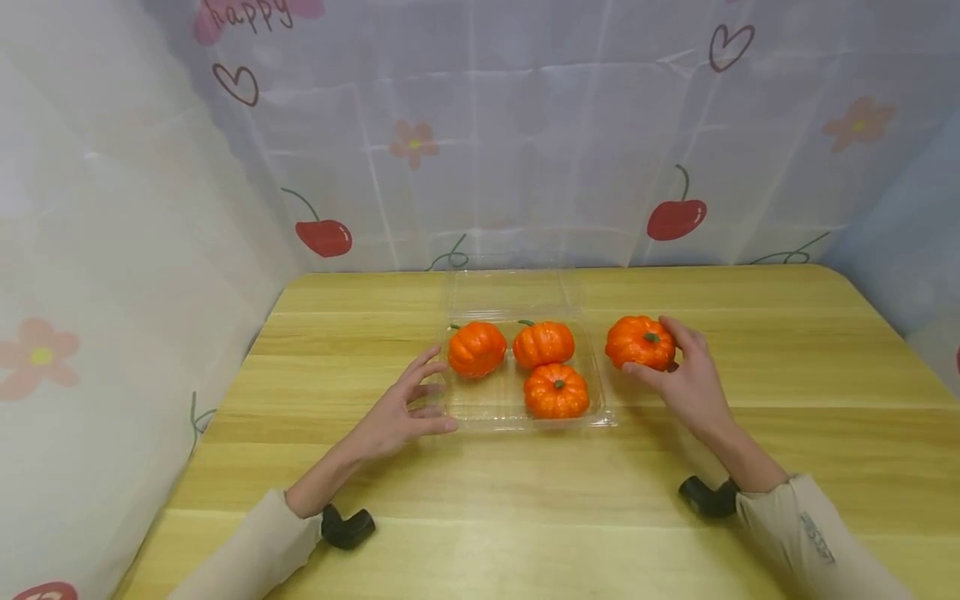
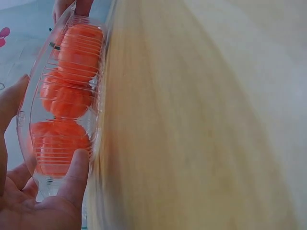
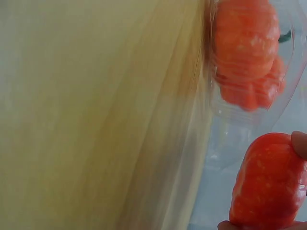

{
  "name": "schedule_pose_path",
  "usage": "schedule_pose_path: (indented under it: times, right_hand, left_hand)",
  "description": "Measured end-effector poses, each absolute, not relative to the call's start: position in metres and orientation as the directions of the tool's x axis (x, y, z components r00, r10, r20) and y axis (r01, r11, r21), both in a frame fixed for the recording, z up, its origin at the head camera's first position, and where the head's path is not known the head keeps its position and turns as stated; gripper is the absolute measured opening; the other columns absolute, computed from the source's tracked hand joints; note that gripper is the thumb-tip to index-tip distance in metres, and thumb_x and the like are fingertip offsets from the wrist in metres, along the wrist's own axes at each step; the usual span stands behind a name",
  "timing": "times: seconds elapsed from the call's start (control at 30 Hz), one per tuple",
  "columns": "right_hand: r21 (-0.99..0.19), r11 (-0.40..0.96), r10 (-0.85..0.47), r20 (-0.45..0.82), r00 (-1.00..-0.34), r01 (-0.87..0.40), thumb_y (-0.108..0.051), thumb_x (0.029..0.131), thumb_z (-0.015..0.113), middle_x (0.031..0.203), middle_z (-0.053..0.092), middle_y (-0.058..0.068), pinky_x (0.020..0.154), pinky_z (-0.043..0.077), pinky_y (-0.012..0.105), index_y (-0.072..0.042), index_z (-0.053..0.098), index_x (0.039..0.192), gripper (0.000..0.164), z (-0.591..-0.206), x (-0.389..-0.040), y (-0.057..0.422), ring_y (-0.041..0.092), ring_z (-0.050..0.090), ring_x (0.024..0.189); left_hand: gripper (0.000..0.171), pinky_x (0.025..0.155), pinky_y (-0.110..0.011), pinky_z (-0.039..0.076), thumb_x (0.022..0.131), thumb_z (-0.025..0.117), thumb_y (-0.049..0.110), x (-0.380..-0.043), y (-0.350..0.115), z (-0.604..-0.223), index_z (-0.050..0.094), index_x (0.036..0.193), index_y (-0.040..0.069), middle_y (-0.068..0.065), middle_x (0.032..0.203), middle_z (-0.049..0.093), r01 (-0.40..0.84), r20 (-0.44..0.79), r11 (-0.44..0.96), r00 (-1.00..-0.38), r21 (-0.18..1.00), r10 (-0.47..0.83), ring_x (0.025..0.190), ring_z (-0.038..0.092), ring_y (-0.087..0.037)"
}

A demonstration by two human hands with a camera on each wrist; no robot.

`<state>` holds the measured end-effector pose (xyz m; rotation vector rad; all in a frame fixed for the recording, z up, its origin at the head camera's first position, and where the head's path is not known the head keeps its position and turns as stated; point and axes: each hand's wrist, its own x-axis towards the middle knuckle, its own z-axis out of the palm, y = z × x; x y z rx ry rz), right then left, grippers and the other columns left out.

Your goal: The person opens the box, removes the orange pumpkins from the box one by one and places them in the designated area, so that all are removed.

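A clear plastic clamshell box (image 1: pixel 480 408) lies on the table with its lid (image 1: pixel 512 290) folded back. Inside it are an orange toy pumpkin on the left (image 1: pixel 477 350), another at the back right (image 1: pixel 543 344) and a third at the front right (image 1: pixel 556 391). My right hand (image 1: pixel 693 383) holds a fourth pumpkin (image 1: pixel 637 342) between thumb and fingers, just right of the box; the right wrist view shows this pumpkin (image 3: pixel 268 184) too. At the box's left side my left hand (image 1: pixel 393 417) has its fingers spread, the thumb (image 2: pixel 76 175) by the front wall.
The wooden table (image 1: pixel 337 467) carries the box near its middle. A printed cloth (image 1: pixel 517 167) hangs behind the table's back edge, and another pale cloth (image 1: pixel 112 208) stands along the left. Each wrist wears a black mount, left (image 1: pixel 348 529) and right (image 1: pixel 707 497).
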<state>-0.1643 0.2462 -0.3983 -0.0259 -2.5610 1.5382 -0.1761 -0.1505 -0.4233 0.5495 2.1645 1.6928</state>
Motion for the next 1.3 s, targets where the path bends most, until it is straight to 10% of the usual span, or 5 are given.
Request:
schedule_pose_path:
  times: [1.3]
  right_hand:
    - [-0.816, 0.578, -0.016, 0.002, -1.0, -0.011, -0.007, 0.086, 0.074, 0.146, 0.023, 0.039, 0.108, 0.027, 0.066, 0.013, 0.016, 0.149, 0.088, -0.415, -0.188, 0.264, 0.053, 0.03, 0.13]
  left_hand:
    - [0.082, 0.103, -0.04, 0.046, 0.082, 0.082, 0.012, -0.177, -0.151, -0.424, 0.037, 0.15, 0.011, 0.008, 0.163, 0.01, 0.086, -0.023, 0.197, -0.868, 0.977, 0.496, 0.137, 0.037, -0.035]
